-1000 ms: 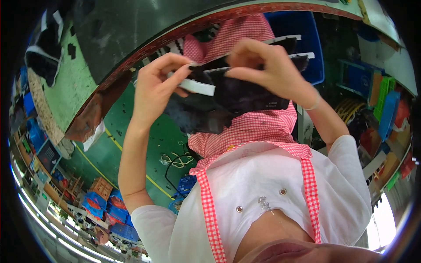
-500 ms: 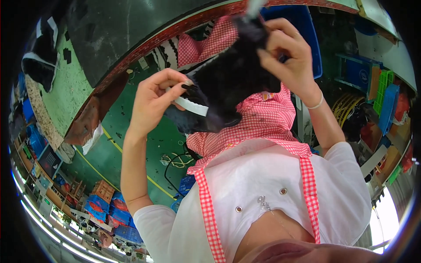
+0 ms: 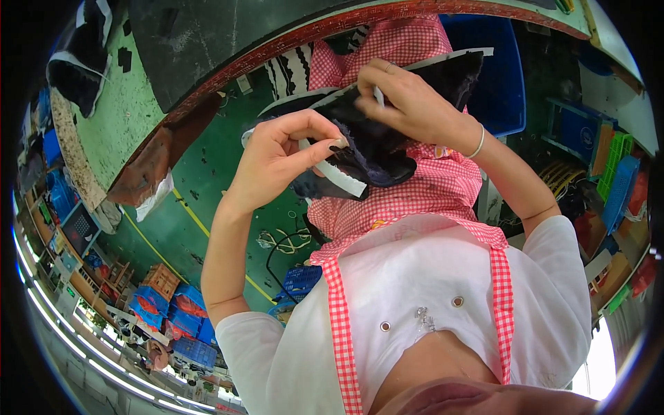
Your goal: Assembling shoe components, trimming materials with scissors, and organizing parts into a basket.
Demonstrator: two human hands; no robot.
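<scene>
A black, furry piece of fabric [image 3: 453, 79] with white strips along its edges lies across my lap, over a red-and-white checked apron [image 3: 422, 183]. My left hand [image 3: 287, 152] is closed in a pinch on the near left edge of the fabric. A loose-looking white strip [image 3: 342, 181] curves out below those fingers. Above the middle of the fabric, my right hand [image 3: 408, 104] is closed with its fingers curled. Something small and white shows between its fingers, too blurred to name. The fabric's far right corner sticks out beyond my right hand.
A dark-topped table with a red edge [image 3: 277, 52] stands in front of me. Another black piece with white edging [image 3: 75, 79] lies on the green surface at far left. A blue bin [image 3: 501, 76] stands beyond my right hand. Blue crates [image 3: 187, 304] are at lower left.
My right hand has come down and left, off the fabric's far corner to its middle. The fabric has spread out toward the right. My left hand keeps its pinch.
</scene>
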